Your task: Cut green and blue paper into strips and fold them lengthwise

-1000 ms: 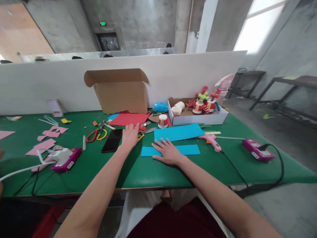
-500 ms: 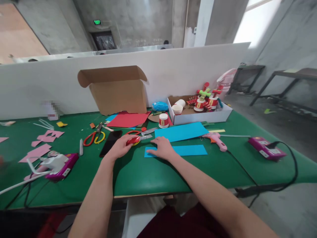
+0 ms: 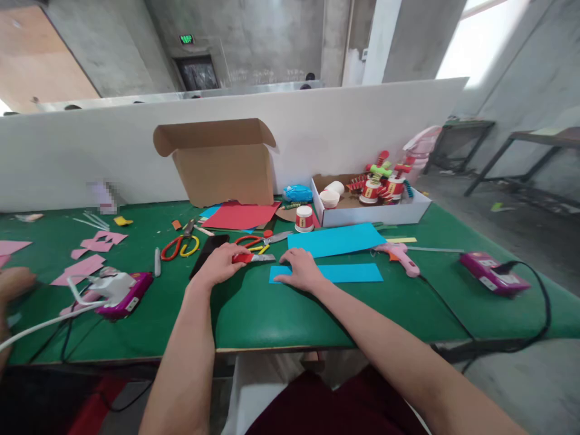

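My left hand (image 3: 220,264) is closed round the red handles of a pair of scissors (image 3: 251,257), whose blades point right just above the green table (image 3: 272,308). My right hand (image 3: 301,272) rests on the left end of a narrow blue paper strip (image 3: 344,273), fingers curled slightly. A larger blue sheet (image 3: 338,239) lies just behind the strip. A black phone (image 3: 206,254) lies by my left hand, and a second pair of red and yellow scissors (image 3: 258,240) lies just behind the first.
An open cardboard box (image 3: 222,163) stands at the back before a white partition. A white tray (image 3: 376,211) holds paper-cup crafts. A pink glue gun (image 3: 396,257), red paper (image 3: 238,215), red-and-yellow shears (image 3: 179,246), pink scraps (image 3: 81,266) and purple power strips (image 3: 493,278) lie around. Another person's hand (image 3: 13,284) shows at far left.
My left hand reached back to the red scissors, gripped them and drew them toward me, beside the blue strip. My right hand stayed on the strip.
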{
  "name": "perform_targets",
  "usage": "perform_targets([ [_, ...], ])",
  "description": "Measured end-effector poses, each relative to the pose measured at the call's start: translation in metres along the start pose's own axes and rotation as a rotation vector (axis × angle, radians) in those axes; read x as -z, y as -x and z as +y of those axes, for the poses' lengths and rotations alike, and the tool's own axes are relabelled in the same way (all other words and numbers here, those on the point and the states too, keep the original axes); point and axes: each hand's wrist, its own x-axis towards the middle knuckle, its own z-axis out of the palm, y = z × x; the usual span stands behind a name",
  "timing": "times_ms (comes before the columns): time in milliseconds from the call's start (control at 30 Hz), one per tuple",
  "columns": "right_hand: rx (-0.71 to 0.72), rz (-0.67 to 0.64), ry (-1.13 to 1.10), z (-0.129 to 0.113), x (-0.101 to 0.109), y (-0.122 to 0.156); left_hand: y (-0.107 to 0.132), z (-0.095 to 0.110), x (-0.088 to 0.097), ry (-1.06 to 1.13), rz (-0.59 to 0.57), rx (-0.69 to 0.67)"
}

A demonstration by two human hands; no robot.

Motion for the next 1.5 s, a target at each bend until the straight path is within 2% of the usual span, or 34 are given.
perform_targets([
  [267,0.007,0.024,-0.022,0.003,-0.004,0.0,0.003,-0.005,0.003,0.03,-0.097,-0.041],
  [500,0.008,0.019,-0.028,0.003,-0.004,0.0,0.001,-0.013,0.001,-0.032,-0.059,-0.032],
  [667,0.018,0.028,-0.025,0.005,-0.006,0.0,0.001,-0.01,0.002,-0.008,-0.087,-0.055],
  [1000,0.047,0.036,-0.011,0.007,-0.007,0.0,0.003,-0.006,0.005,0.047,-0.073,-0.025],
  [1267,0.061,0.043,-0.003,0.009,-0.008,0.0,0.002,-0.01,0.003,0.033,-0.094,-0.03],
  [1500,0.046,0.031,-0.016,0.007,-0.005,0.001,0.004,-0.008,0.002,0.083,-0.06,-0.021],
])
